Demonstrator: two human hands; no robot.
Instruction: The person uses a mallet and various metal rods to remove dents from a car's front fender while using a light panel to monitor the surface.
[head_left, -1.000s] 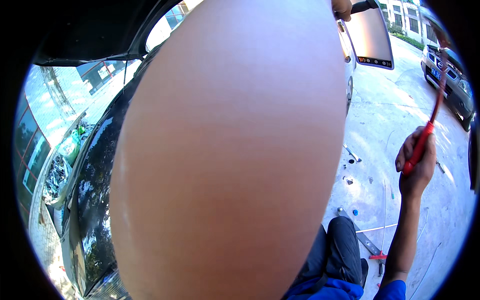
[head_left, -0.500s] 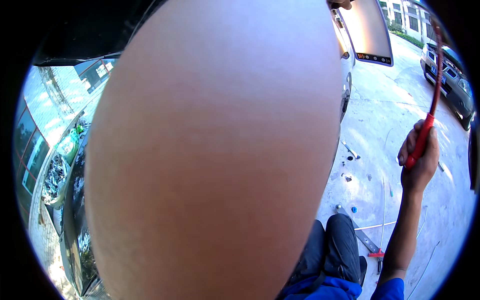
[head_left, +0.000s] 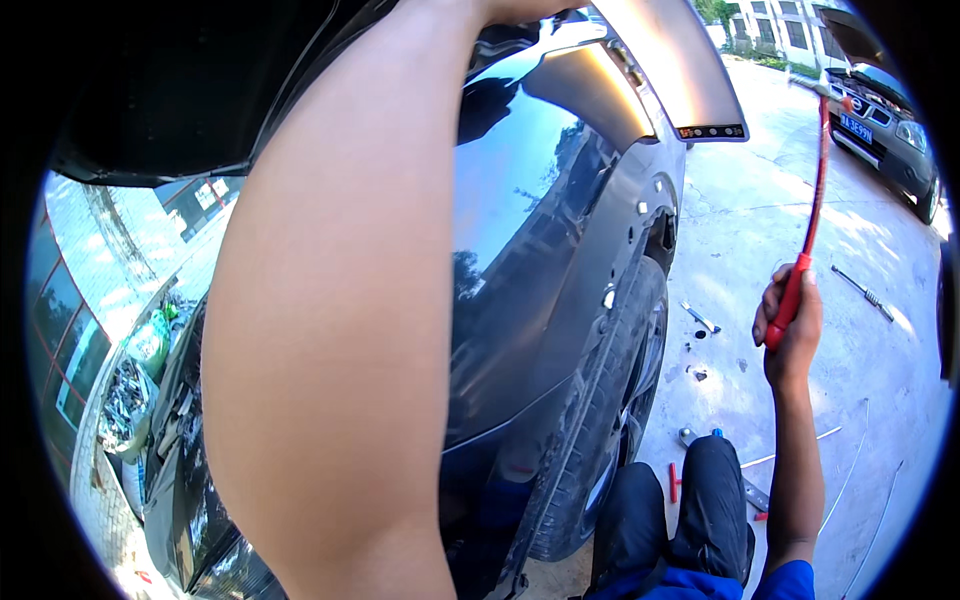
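My left forearm (head_left: pixel 340 330) fills the middle of the view and rises to the top edge, where the hand itself is cut off. It passes in front of a glossy black car fender (head_left: pixel 530 200). My right hand (head_left: pixel 790 330) is raised at the right, closed around the red handle of a long thin red rod (head_left: pixel 815 180) that points upward. A grey body panel (head_left: pixel 680 70) hangs above the fender, next to where my left arm ends. Below it are the front tyre (head_left: pixel 620 400) and the wheel arch.
My knee in dark trousers (head_left: pixel 720 500) rests on the concrete beside the tyre. Small tools and bolts (head_left: pixel 700 318) and a long metal bar (head_left: pixel 865 292) lie on the ground. Another car with a raised bonnet (head_left: pixel 880 130) stands at the far right.
My left arm has drawn back from the camera and shifted left, uncovering the black fender, tyre and grey panel. My right hand keeps hold of the red rod, a little lower.
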